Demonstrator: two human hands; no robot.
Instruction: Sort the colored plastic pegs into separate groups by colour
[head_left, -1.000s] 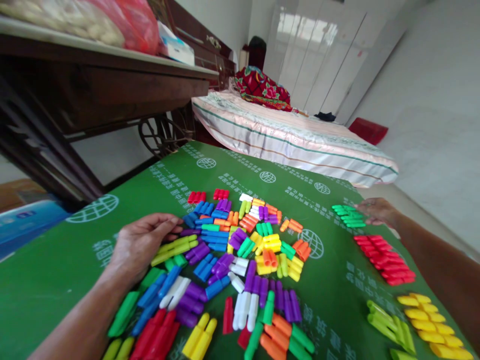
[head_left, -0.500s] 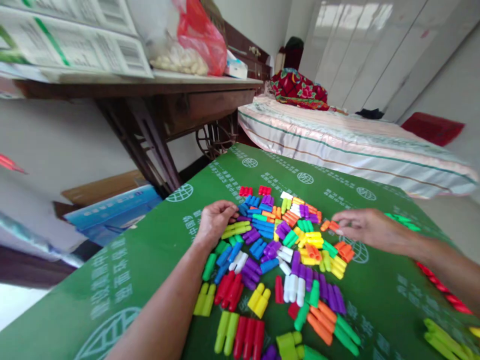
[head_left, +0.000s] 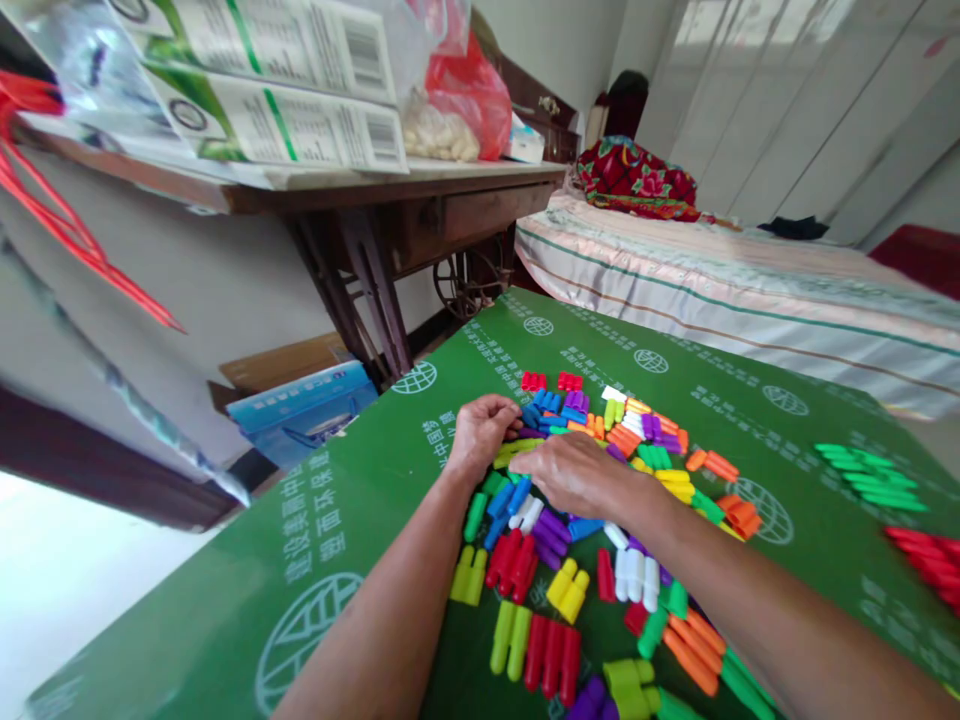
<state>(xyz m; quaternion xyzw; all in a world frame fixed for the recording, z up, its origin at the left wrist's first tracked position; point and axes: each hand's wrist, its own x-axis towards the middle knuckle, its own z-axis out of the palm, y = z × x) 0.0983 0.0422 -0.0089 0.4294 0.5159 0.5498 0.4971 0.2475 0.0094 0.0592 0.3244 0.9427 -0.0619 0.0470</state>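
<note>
Many colourful plastic bullet-shaped building pieces, some single and some joined side by side, lie in a loose pile on a green table (head_left: 360, 520). My left hand (head_left: 484, 432) rests at the pile's left edge with its fingers curled, close to blue pieces (head_left: 546, 402). Anything inside its fingers is hidden. Reaching across the pile, my right hand (head_left: 574, 474) has its fingers bent together down by the lime-green pieces (head_left: 504, 455). What they pinch is covered by the hand. Red pieces (head_left: 513, 562) and white pieces (head_left: 637, 578) lie nearer me.
Sorted green pieces (head_left: 870, 476) and red pieces (head_left: 930, 562) lie at the table's right. On the left stands a wooden sewing table (head_left: 420, 215) bearing cartons (head_left: 300, 125) and a red plastic bag (head_left: 472, 100). A bed (head_left: 675, 275) is behind the green table.
My right hand has moved left from the orange pieces at the pile's right side to its left part, near my left hand. My left hand stays by the pile. The view has turned left.
</note>
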